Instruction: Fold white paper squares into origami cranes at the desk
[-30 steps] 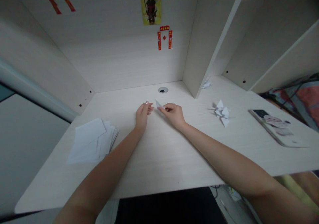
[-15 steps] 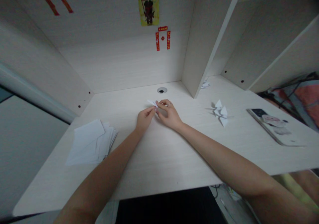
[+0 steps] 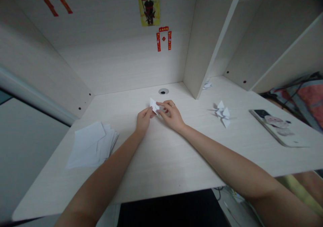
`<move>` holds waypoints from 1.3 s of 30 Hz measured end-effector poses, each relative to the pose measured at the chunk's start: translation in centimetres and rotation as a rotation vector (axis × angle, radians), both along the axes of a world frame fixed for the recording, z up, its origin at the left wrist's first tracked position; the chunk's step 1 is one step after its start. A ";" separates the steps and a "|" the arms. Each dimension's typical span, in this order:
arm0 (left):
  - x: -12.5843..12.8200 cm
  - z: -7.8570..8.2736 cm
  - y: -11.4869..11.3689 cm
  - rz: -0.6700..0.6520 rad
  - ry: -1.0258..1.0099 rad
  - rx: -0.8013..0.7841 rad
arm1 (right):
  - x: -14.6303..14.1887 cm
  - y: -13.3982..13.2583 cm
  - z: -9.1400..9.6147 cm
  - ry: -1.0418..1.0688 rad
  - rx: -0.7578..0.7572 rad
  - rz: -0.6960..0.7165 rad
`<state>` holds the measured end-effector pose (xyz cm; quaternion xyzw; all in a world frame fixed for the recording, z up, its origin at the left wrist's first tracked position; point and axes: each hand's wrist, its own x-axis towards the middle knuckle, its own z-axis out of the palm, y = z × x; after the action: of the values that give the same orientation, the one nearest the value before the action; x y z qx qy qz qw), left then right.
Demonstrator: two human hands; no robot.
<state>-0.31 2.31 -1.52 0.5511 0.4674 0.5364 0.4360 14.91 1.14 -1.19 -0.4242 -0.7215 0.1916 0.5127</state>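
A small piece of folded white paper [image 3: 153, 105] is held up a little above the desk, its broad face turned toward me. My left hand [image 3: 144, 120] pinches its lower left side between thumb and fingers. On the other side, my right hand [image 3: 172, 115] has its thumb and index finger on the paper's right edge, the remaining fingers curled behind. A ring shows on the right hand. Part of the paper is hidden by the fingertips.
A stack of white paper sheets [image 3: 88, 144] lies to the left. Folded paper cranes [image 3: 222, 113] sit to the right, with another white folded piece [image 3: 207, 85] behind the divider [image 3: 202, 52]. A phone [image 3: 277, 127] rests at far right. A cable hole [image 3: 163, 91] is at the back.
The folded paper has turned from nearly edge-on to showing its wide face. My left hand has shifted slightly left, and the fingertips of both hands have moved apart.
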 end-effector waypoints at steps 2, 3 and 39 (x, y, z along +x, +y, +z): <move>0.1 0.0 0.0 0.013 -0.006 0.005 | 0.0 0.0 0.0 -0.004 0.001 0.009; 0.1 0.0 0.0 0.019 -0.009 0.004 | 0.1 0.0 0.0 -0.007 0.007 0.014; 0.3 0.7 -0.4 -0.070 -0.054 -0.035 | -0.1 1.1 -0.4 0.538 -0.411 0.222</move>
<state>-0.04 1.91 -0.84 0.5450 0.4451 0.5272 0.4764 14.83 2.26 -1.55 -0.3718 -0.5485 0.4923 0.5644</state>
